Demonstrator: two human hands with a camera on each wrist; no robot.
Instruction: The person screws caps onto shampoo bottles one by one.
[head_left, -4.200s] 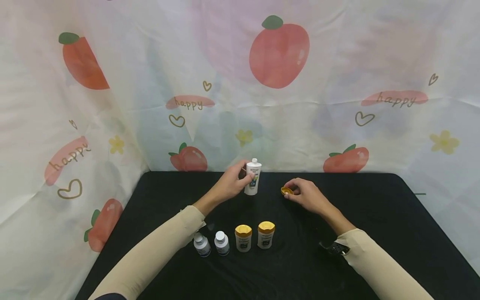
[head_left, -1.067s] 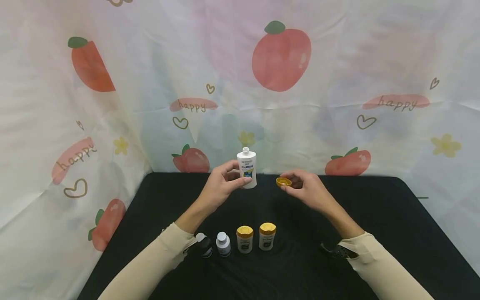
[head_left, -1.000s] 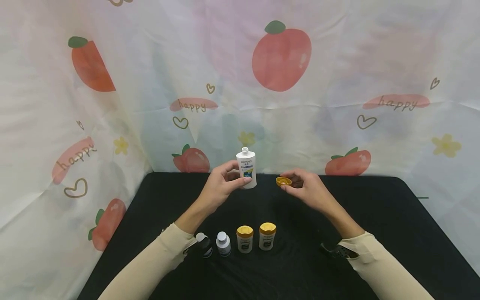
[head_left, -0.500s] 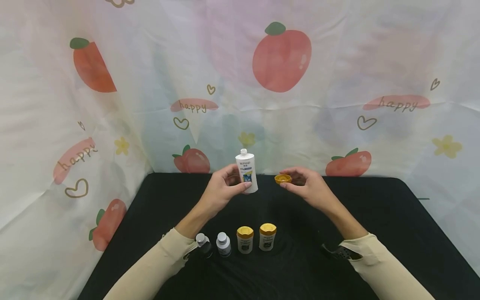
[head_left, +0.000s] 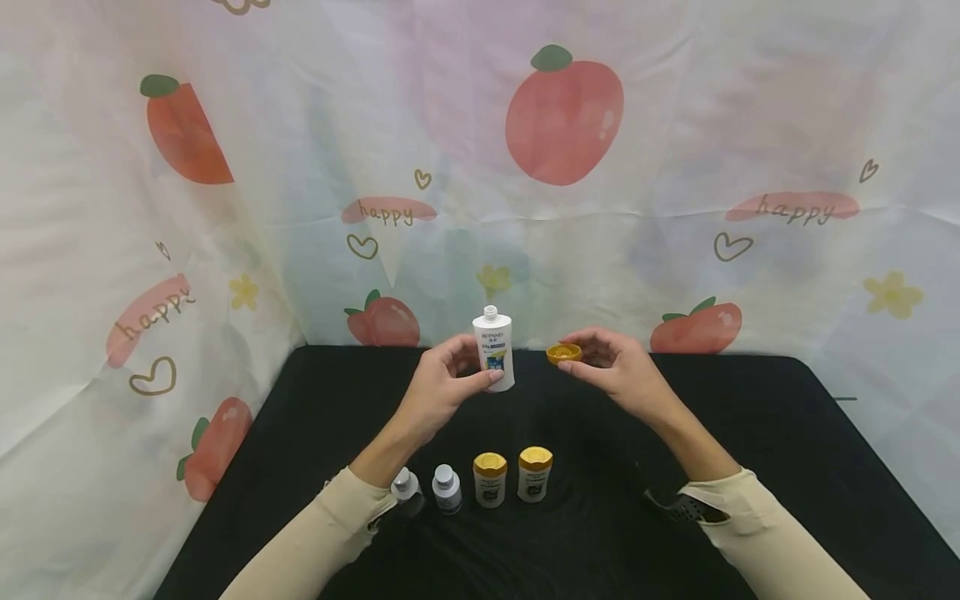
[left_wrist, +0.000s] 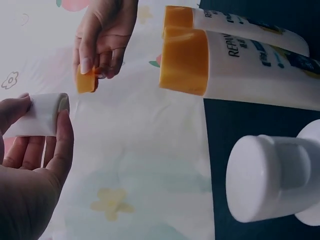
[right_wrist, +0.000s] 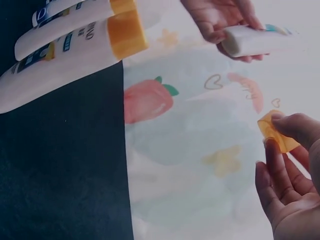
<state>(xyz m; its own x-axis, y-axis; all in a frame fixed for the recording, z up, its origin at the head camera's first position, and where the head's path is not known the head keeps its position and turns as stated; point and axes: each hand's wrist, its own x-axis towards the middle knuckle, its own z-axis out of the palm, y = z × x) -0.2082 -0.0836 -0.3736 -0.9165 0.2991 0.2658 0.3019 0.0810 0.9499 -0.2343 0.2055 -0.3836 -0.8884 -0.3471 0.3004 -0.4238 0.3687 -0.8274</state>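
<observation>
In the head view my left hand (head_left: 442, 383) grips a white bottle (head_left: 493, 346) with a blue and yellow label, upright above the far part of the table. Its narrow threaded neck is bare. To the right, my right hand (head_left: 615, 367) pinches a yellow cap (head_left: 564, 354) by its edge, the hollow side facing up. A small gap separates bottle and cap. The left wrist view shows thumb and fingers around the lower end of the bottle (left_wrist: 42, 115). Seen from the right wrist, the cap (right_wrist: 277, 132) sits between thumb and fingertips.
Two white bottles with yellow caps (head_left: 490, 479) (head_left: 535, 473) stand in a row on the black table (head_left: 600, 542). Left of them are two smaller white bottles (head_left: 447, 488), the outer one (head_left: 406, 483) partly behind the left sleeve. A fruit-printed curtain (head_left: 600, 250) borders the table.
Since about four seconds ago, both hands have lifted the bottle and the cap off the table area and nearer to me. Over the last second the bottle lowered slightly while the cap rose slightly.
</observation>
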